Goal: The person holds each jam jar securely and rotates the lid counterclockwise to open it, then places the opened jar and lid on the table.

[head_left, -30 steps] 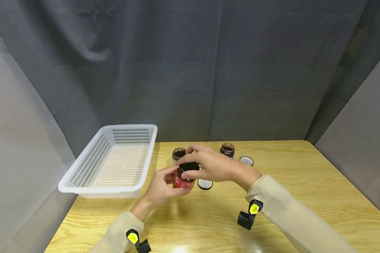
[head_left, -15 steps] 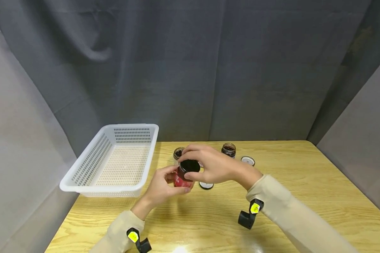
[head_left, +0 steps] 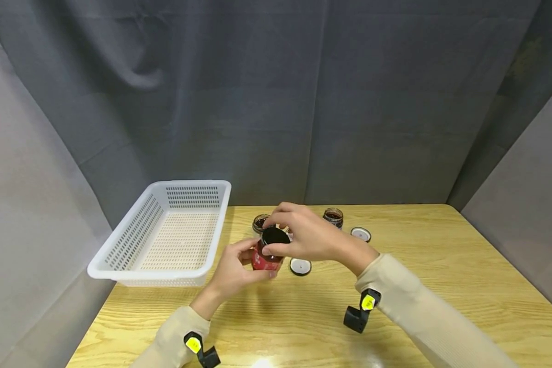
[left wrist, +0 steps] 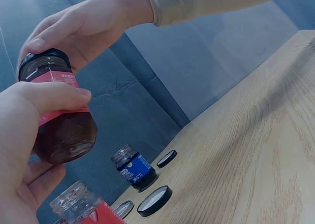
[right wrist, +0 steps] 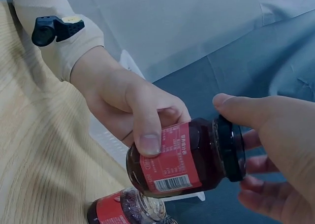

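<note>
My left hand grips the body of a jar with a red label and dark contents, its thumb lying across the label. The jar is held tilted above the table. A black lid sits on its mouth. My right hand is curved around that lid from above, thumb at the near edge and fingers at the far edge. In the right wrist view the fingers lie partly behind the lid. Below the held jar stands a lidless jar, also red-labelled.
A lidless blue-labelled jar stands farther back. Loose lids lie upturned on the table: one nearby, another lid to the right, a third lid between the jars. A white plastic basket stands left. Grey curtains enclose the back.
My right hand has turned slightly about the lid, with its knuckles raised. The left hand keeps its hold on the jar, almost unmoved.
</note>
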Demonstrator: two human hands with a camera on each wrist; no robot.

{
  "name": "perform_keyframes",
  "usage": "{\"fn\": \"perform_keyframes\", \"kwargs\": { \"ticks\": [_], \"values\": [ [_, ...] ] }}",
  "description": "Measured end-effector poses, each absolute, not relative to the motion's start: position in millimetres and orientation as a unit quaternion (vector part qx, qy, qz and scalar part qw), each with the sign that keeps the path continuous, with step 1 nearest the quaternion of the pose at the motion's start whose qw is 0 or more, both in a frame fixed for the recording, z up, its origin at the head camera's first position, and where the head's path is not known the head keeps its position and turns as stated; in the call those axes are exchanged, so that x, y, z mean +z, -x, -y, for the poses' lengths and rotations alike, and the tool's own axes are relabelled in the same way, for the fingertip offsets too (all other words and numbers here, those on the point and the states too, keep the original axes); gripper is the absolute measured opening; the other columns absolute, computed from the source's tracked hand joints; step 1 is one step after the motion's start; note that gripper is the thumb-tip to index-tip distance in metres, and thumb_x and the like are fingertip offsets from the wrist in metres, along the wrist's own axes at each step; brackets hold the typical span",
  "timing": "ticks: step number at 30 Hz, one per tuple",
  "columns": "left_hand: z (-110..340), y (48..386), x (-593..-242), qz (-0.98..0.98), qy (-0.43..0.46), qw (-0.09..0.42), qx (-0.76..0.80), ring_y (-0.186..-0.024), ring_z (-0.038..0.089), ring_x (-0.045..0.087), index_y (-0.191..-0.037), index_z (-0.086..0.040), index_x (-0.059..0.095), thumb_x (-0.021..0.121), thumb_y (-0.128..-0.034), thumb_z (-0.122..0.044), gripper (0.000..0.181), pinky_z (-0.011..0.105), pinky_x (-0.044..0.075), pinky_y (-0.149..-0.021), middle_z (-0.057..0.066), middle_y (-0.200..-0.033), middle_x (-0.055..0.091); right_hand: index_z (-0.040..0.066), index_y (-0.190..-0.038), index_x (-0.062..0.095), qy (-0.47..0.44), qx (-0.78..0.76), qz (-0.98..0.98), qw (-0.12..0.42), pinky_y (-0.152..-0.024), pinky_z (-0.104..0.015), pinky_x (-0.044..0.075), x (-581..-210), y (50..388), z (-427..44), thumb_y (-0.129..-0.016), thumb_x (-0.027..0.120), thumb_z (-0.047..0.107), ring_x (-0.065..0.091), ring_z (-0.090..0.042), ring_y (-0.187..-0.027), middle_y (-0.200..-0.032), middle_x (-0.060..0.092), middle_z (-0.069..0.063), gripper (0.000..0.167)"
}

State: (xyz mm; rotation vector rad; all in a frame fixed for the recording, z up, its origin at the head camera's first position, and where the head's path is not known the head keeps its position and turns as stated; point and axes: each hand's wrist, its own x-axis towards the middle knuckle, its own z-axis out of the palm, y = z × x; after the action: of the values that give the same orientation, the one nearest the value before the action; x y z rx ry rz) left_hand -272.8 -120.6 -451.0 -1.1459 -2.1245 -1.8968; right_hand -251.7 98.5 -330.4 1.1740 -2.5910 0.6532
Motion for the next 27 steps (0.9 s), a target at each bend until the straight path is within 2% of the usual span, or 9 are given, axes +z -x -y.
{"fn": "perform_keyframes", "kwargs": {
  "ticks": [3,8,13,20,23,27],
  "values": [
    [120.4,272.3,-450.8,0.692,0.376,0.037,-0.616,-0.094,0.023,0.072,-0.126,-0.005,0.071,0.091,-0.0757,-0.003,0.055,0.038,0.061,-0.08,0.008,-0.116,0.072,0.012,-0.117,0.077,-0.392,0.216,0.888,0.105,-0.068,-0.027,0.052,-328.9,250.7,-100.0,-0.091,0.08,0.041,0.061,-0.015,-0.084,-0.106,0.067,-0.001,0.039],
    [119.8,270.7,-451.2,0.696,0.369,0.028,-0.616,-0.091,0.023,0.073,-0.126,-0.005,0.072,0.092,-0.0754,-0.004,0.054,0.037,0.061,-0.079,0.008,-0.115,0.071,0.012,-0.118,0.078,-0.409,0.212,0.882,0.096,-0.065,-0.027,0.051,-328.0,250.3,-103.2,-0.09,0.081,0.037,0.059,-0.014,-0.08,-0.1,0.068,0.0,0.037],
    [120.0,271.0,-453.0,0.702,0.362,0.024,-0.613,-0.09,0.023,0.074,-0.126,-0.005,0.072,0.092,-0.0757,-0.005,0.054,0.036,0.061,-0.079,0.008,-0.114,0.072,0.011,-0.126,0.075,-0.428,0.21,0.876,0.081,-0.073,-0.03,0.054,-327.5,249.5,-105.8,-0.092,0.079,0.03,0.061,-0.015,-0.088,-0.111,0.067,-0.003,0.04],
    [122.3,272.6,-453.8,0.707,0.361,0.018,-0.608,-0.089,0.024,0.075,-0.132,-0.007,0.07,0.091,-0.0779,-0.008,0.058,0.038,0.061,-0.077,0.007,-0.116,0.072,0.012,-0.129,0.073,-0.458,0.212,0.861,0.066,-0.095,-0.04,0.052,-328.9,249.6,-106.3,-0.092,0.076,0.018,0.059,-0.018,-0.115,-0.128,0.063,-0.003,0.038],
    [123.1,272.5,-454.0,0.711,0.356,0.018,-0.606,-0.087,0.023,0.075,-0.133,-0.007,0.069,0.091,-0.0784,-0.009,0.059,0.038,0.062,-0.075,0.006,-0.115,0.073,0.013,-0.129,0.073,-0.468,0.22,0.854,0.065,-0.098,-0.042,0.051,-330.8,249.8,-105.3,-0.089,0.073,0.011,0.057,-0.02,-0.12,-0.131,0.061,-0.004,0.039],
    [122.8,272.2,-454.2,0.712,0.353,0.021,-0.607,-0.086,0.022,0.075,-0.133,-0.008,0.07,0.091,-0.0787,-0.009,0.058,0.039,0.062,-0.074,0.005,-0.114,0.073,0.014,-0.126,0.074,-0.463,0.234,0.852,0.069,-0.098,-0.042,0.051,-333.1,249.3,-103.3,-0.094,0.072,0.017,0.057,-0.019,-0.121,-0.132,0.061,-0.003,0.032]
  ]
}}
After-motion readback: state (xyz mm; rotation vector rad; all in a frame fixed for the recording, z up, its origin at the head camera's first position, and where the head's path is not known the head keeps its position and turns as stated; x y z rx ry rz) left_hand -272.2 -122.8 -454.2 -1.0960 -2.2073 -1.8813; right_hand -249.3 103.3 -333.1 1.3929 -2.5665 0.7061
